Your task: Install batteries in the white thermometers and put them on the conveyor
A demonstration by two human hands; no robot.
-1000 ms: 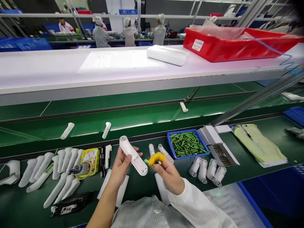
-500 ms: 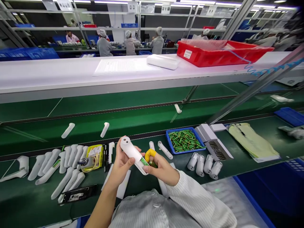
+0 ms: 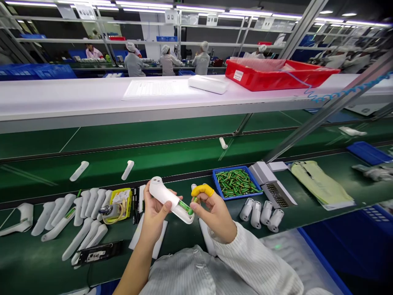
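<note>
Fingers of right hand (image 3: pixel 218 215), one yellow-sheathed, pinch at least one green cylindrical battery (image 3: pixel 195 199); left hand (image 3: pixel 156 213) curls round one white curved plastic housing (image 3: pixel 164 193), left of blue rectangular tray (image 3: pixel 241 196). Four short white cylinders (image 3: pixel 256 214) tray's near side.

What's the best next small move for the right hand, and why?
I'd probably bring the battery to the device: the right hand pinches it close by the device's lower end, and the left hand holds the device open side up. At least one green battery shows inside; remaining room is hard to judge.
</note>
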